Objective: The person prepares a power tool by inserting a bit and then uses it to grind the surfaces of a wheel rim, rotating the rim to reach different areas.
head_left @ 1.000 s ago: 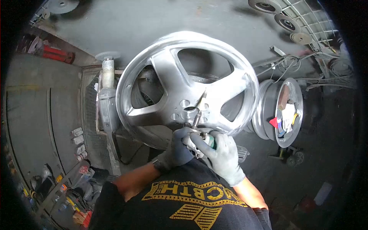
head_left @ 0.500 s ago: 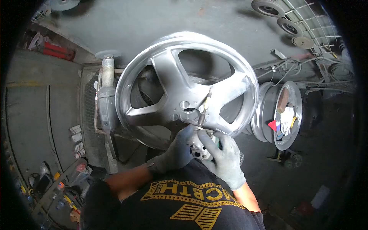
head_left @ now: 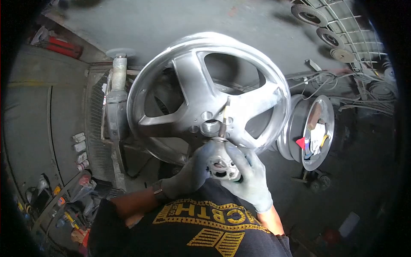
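Note:
An alloy wheel rim (head_left: 197,100) with broad spokes and a central bore stands facing me. Both gloved hands are wrapped around a silver-headed grinder (head_left: 223,167) close to my chest. My left hand (head_left: 198,160) is closed on its left side, and my right hand (head_left: 250,177) grips it from the right, the fingers over the housing. From the grinder a slim shaft (head_left: 224,127) points away from me, its pale tip overlapping the rim's hub near the bolt holes. The lower part of the grinder is hidden by my hands.
Right of the rim, a second wheel (head_left: 305,128) holds a brown block and cloths. Left stands a larger power tool (head_left: 116,103) with a wrapped handle. Abrasive discs (head_left: 309,15) hang on a wire rack; cables (head_left: 327,81) run along the wall. Tools (head_left: 70,214) clutter the lower left.
The grinder has turned in my hands, its shaft now more upright in view and its vented end facing me. My right fingers have shifted over the housing. My view has moved slightly.

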`<control>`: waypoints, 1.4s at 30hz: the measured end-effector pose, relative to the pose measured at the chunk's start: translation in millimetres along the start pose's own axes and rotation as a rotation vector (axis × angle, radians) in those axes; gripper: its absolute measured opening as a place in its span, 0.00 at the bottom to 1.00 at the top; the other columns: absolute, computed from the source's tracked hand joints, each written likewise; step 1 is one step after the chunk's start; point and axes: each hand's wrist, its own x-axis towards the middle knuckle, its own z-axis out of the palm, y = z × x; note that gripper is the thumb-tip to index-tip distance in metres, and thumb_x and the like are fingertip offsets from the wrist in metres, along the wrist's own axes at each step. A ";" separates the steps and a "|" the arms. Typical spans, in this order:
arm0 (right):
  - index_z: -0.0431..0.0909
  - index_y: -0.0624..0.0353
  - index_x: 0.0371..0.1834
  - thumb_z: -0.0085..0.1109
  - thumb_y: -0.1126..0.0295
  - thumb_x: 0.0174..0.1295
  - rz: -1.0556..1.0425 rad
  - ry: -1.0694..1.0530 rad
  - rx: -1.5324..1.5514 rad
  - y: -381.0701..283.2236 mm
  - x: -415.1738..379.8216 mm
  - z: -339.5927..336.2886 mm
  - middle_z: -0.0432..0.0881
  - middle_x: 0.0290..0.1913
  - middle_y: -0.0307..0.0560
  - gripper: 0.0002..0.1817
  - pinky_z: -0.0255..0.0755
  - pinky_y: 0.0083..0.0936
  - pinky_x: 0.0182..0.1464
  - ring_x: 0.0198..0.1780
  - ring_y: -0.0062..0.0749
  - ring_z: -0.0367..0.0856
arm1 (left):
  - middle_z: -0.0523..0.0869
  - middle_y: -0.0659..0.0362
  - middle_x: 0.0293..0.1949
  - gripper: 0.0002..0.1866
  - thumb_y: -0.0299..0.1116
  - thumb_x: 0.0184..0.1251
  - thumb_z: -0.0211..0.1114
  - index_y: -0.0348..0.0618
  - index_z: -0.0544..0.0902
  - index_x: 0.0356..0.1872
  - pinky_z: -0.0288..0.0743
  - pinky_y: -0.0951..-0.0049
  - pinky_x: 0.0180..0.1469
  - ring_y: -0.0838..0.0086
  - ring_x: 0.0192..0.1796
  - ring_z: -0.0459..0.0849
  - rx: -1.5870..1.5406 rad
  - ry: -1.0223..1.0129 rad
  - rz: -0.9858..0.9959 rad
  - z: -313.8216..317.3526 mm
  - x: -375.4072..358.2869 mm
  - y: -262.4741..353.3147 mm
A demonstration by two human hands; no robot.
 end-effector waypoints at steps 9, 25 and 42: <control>0.77 0.52 0.69 0.79 0.72 0.38 -0.021 0.040 0.123 0.6 6.4 7.5 0.79 0.50 0.51 0.45 0.79 0.39 0.50 0.49 0.47 0.83 | 0.82 0.53 0.56 0.20 0.37 0.86 0.39 0.36 0.72 0.64 0.78 0.68 0.59 0.72 0.57 0.82 -0.746 -0.079 -0.505 -22.8 15.1 49.0; 0.73 0.56 0.71 0.81 0.72 0.40 0.003 0.086 0.211 5.8 1.4 -5.6 0.81 0.55 0.53 0.47 0.81 0.37 0.51 0.51 0.48 0.85 | 0.74 0.45 0.67 0.33 0.51 0.88 0.34 0.32 0.64 0.74 0.65 0.63 0.74 0.65 0.70 0.73 -0.424 -0.177 -0.130 -4.9 14.7 34.5; 0.70 0.63 0.72 0.82 0.73 0.39 0.083 0.048 0.279 -1.4 9.7 -5.9 0.80 0.61 0.62 0.50 0.78 0.40 0.60 0.60 0.52 0.84 | 0.73 0.45 0.69 0.31 0.52 0.87 0.42 0.34 0.64 0.74 0.66 0.61 0.74 0.62 0.70 0.74 -0.598 -0.101 -0.486 -14.9 31.3 60.9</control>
